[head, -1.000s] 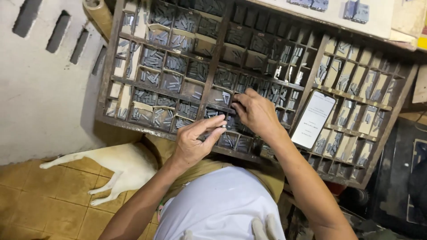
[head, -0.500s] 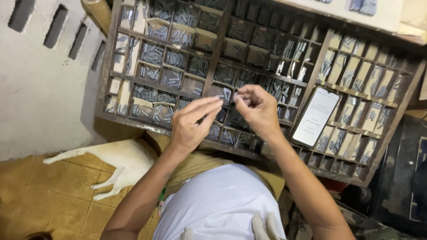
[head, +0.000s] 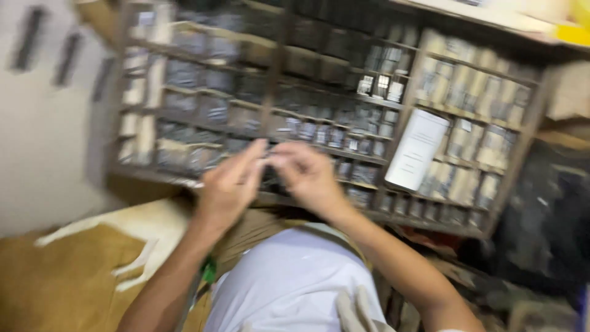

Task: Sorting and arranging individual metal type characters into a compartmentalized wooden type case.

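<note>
Both hands meet near the front edge of the wooden compartment case [head: 319, 141]. Left hand [head: 230, 184] and right hand [head: 307, 175] are narrowed, fingertips pinched together on something small; motion blur hides what. White paper card [head: 418, 147] leans to the right. Compartments hold many grey metal pieces; progress cannot be judged

The wooden tray [head: 279, 117] is dark brown, its compartments filled with dull grey metal pieces [head: 319, 132]; a white paper card [head: 418, 149] leans at its right. The shirt [head: 289, 286] near the bottom is white, the floor [head: 61, 276] ochre, the left wall [head: 37, 154] pale grey
</note>
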